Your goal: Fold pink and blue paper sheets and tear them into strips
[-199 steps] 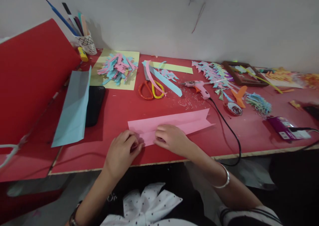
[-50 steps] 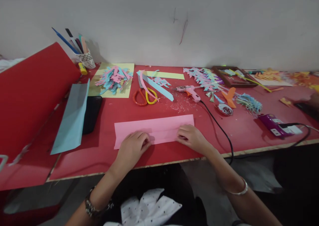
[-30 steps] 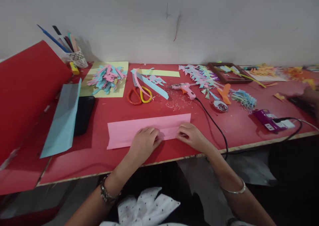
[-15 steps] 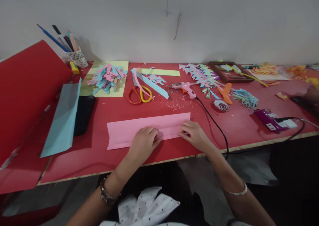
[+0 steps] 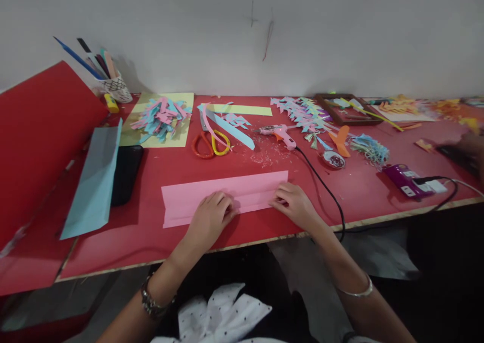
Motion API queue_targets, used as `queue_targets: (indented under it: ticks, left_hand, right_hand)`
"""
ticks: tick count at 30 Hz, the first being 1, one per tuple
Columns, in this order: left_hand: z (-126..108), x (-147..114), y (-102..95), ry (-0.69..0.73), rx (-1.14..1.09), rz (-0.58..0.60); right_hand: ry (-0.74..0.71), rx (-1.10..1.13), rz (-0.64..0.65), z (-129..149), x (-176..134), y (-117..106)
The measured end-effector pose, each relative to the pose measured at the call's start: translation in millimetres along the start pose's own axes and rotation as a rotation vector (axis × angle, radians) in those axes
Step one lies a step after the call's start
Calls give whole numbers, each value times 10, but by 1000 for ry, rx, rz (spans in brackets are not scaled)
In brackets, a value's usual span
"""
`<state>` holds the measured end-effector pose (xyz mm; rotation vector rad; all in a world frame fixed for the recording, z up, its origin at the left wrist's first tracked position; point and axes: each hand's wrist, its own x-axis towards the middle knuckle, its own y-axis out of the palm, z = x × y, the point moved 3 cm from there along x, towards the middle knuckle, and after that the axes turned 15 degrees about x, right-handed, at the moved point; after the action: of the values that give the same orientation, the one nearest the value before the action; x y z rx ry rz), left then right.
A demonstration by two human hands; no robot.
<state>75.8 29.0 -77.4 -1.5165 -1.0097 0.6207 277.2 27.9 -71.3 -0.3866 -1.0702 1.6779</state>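
A long strip of pink paper (image 5: 200, 192) lies on the red table in front of me, with crease lines running along its length. My left hand (image 5: 214, 212) is closed on the near edge around its middle, thumb and fingers pinching the fold. Toward the right end, my right hand (image 5: 291, 202) pinches the same near edge with curled fingers. Beyond the paper lie scissors (image 5: 204, 146) with one red and one yellow handle, and a pink glue gun (image 5: 282, 133) with a black cord.
On the left are blue folded paper (image 5: 93, 186), a black phone-like object (image 5: 126, 174), a pen cup (image 5: 117, 87) and cut paper strips (image 5: 162, 116). A purple power adapter (image 5: 406, 181) and a wooden tray (image 5: 350, 118) are on the right. Another person's hand (image 5: 472, 144) shows at the right edge.
My left hand has slid a little to the left along the paper's near edge. My right hand stays at the right end.
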Motion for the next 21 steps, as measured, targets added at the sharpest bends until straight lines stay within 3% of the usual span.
queue_targets:
  ticks: [8, 21]
  left_hand:
    - [4, 8, 3, -12, -42, 23]
    - [11, 13, -20, -4, 3, 44]
  right_hand:
    - [35, 89, 10, -76, -49, -74]
    - [124, 5, -71, -85, -105, -123]
